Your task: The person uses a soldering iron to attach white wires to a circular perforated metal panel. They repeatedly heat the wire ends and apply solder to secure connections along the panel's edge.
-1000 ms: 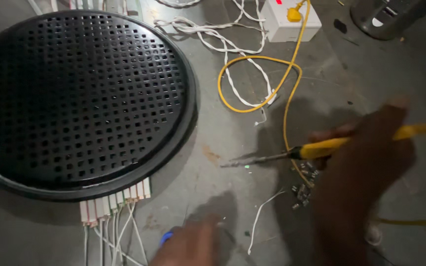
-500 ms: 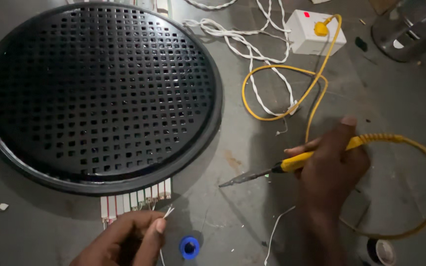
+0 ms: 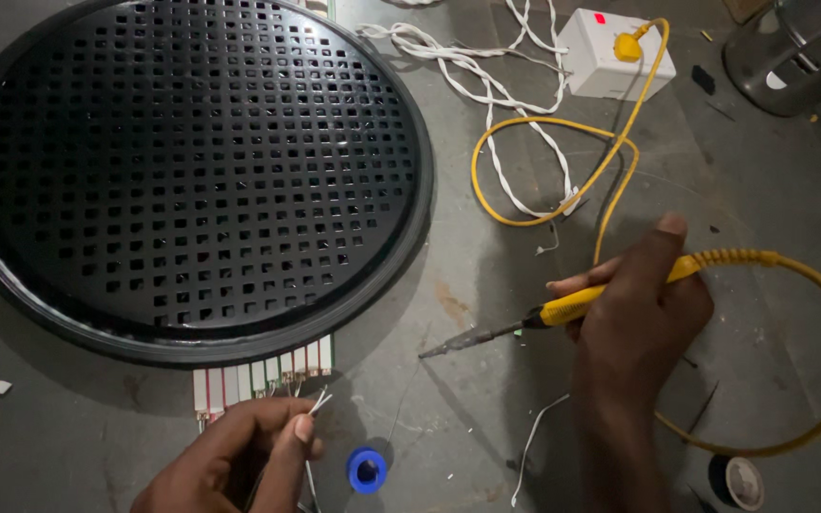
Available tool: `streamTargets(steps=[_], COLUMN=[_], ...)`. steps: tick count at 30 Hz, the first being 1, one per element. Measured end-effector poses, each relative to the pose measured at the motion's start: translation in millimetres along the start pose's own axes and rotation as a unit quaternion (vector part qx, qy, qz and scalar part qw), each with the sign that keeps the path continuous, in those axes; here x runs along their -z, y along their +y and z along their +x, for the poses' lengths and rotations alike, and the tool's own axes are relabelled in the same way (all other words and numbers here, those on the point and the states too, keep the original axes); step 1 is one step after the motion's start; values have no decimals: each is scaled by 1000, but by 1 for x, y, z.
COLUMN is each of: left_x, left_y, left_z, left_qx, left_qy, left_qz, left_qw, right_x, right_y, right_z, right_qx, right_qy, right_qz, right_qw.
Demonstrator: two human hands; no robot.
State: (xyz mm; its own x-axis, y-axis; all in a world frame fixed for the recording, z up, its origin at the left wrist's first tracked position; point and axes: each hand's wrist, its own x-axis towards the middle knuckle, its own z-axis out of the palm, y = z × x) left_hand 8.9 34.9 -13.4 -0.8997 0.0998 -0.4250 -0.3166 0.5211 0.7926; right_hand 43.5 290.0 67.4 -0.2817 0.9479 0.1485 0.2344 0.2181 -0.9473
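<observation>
Head view. The right hand (image 3: pixel 643 313) grips a yellow-handled soldering iron (image 3: pixel 563 311), long axis nearly level, tip pointing left and slightly down toward the white LED strips (image 3: pixel 263 378) at the lower rim of the round black perforated grille (image 3: pixel 192 171). The left hand (image 3: pixel 230 461), fingers pinched closed on thin wire ends (image 3: pixel 318 404), lies just below those strips on the desk (image 3: pixel 486 285), nearer to them than the iron tip.

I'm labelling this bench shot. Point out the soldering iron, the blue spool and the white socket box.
soldering iron (image 3: pixel 572 306): head view, yellow handle.
blue spool (image 3: pixel 367 470): head view, its rim.
white socket box (image 3: pixel 601 57): head view, top face.
</observation>
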Motion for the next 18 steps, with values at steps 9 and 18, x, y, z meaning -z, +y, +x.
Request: streamTargets(steps=[9,18], left_x=[12,34], left_y=[37,49], left_z=[-4,-4], left_qx=[152,101], left_qy=[-38,17], left_qz=[-4,78], left_qw=[988,992], right_x=[3,11], right_y=[2,-5], right_z=[1,-7], right_qx=[-11,32], right_qy=[10,8], right_qz=[-18,0], right_qw=[1000,999])
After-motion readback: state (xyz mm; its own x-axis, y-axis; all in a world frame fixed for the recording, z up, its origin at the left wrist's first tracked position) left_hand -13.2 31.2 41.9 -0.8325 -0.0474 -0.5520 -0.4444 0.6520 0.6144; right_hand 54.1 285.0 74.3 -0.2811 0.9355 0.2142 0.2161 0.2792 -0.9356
